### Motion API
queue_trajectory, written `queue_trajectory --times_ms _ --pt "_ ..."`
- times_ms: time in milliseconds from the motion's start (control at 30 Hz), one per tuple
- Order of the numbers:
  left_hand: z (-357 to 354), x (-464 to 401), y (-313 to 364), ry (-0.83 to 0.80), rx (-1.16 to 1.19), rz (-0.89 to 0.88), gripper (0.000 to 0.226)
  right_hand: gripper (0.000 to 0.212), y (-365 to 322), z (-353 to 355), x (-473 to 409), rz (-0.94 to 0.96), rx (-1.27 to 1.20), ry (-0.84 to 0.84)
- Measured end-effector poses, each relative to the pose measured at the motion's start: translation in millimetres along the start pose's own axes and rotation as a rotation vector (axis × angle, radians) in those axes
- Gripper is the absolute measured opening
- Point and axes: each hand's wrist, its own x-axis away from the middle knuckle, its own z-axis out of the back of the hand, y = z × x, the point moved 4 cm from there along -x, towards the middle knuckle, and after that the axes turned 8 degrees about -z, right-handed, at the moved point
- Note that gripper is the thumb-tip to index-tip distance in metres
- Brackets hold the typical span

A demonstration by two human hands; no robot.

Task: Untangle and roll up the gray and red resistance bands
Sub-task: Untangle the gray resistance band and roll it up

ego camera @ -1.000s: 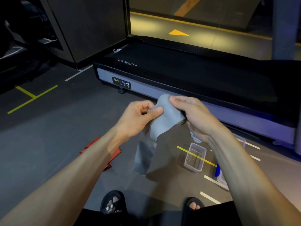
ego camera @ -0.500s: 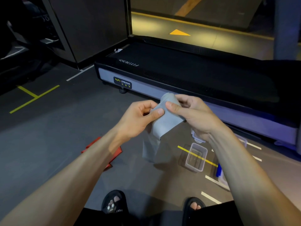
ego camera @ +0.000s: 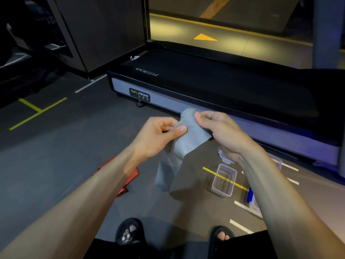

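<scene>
Gray band [ego camera: 188,139]: held up between both hands, its upper part rolled, its loose end hanging toward the floor.
Left hand [ego camera: 158,135]: grip closed, thumb pressing the roll's left side against curled fingers.
Right hand [ego camera: 222,129]: grip closed, fingers curled over the roll's top right.
Red band [ego camera: 130,176]: on the floor [ego camera: 65,156], near left, partly hidden under the left forearm.
Clear tub [ego camera: 224,180]: on the floor, right of the hanging end.
</scene>
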Motion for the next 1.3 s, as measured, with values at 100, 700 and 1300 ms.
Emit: queue_trajectory --times_ms 100,700,1300 --pt "0 1 2 0.008 -0.041 -0.007 0.016 0.036 2 1 -2 -0.011 0.015 0.001" --pt "3 1 2 0.069 -0.140 -0.066 0.039 0.039 2 -8 1 -0.054 -0.044 -0.078" --pt "4 -4 4 0.076 -0.078 -0.055 0.029 0.042 -1 -4 5 -0.034 -0.102 -0.069"
